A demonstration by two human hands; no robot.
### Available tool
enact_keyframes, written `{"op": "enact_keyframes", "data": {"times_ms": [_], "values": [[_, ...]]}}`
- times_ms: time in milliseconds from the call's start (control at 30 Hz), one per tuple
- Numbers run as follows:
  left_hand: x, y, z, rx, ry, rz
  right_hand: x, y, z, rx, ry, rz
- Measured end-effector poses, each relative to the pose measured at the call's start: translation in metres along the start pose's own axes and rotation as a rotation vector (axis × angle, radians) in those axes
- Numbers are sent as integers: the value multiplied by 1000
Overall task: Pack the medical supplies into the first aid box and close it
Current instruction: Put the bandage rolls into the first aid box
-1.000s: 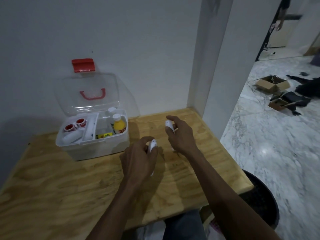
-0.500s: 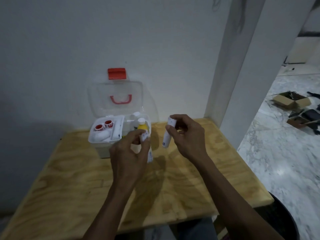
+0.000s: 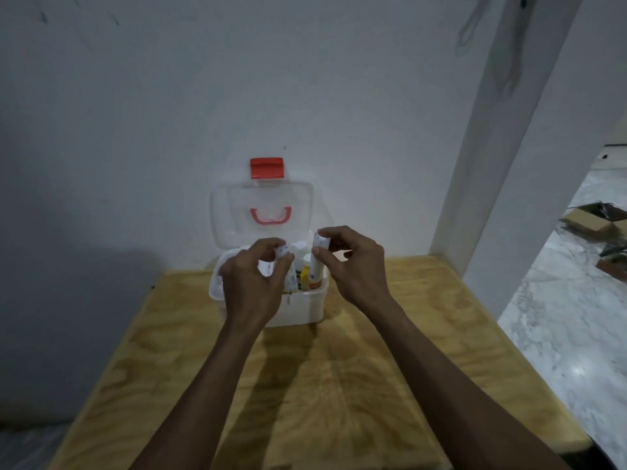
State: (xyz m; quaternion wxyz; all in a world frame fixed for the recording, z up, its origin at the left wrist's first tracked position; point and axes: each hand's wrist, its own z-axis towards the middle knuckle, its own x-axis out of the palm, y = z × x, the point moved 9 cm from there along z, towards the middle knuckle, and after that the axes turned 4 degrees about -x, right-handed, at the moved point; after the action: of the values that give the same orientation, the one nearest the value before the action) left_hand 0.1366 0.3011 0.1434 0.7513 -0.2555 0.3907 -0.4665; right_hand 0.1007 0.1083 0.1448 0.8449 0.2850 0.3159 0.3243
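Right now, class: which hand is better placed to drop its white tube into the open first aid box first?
Probably right: the right hand holds its white tube upright over the white plastic box's open right compartment.

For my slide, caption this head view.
Both hands, left and right, each hold a white tube over the open box.

A plain room in a home, by the look of it: bare white walls point(image 3: 305, 79), a white pillar point(image 3: 502, 164) at the back right corner of a plywood tabletop point(image 3: 339, 385), and a polished marble floor point(image 3: 559, 317) beyond its right edge, strewn with opened cardboard boxes point(image 3: 590, 223).
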Motion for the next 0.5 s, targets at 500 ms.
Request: {"op": "enact_keyframes", "data": {"times_ms": [500], "values": [[34,30,-9,-55,136,17,22,-37,-18,88,106,-110]]}}
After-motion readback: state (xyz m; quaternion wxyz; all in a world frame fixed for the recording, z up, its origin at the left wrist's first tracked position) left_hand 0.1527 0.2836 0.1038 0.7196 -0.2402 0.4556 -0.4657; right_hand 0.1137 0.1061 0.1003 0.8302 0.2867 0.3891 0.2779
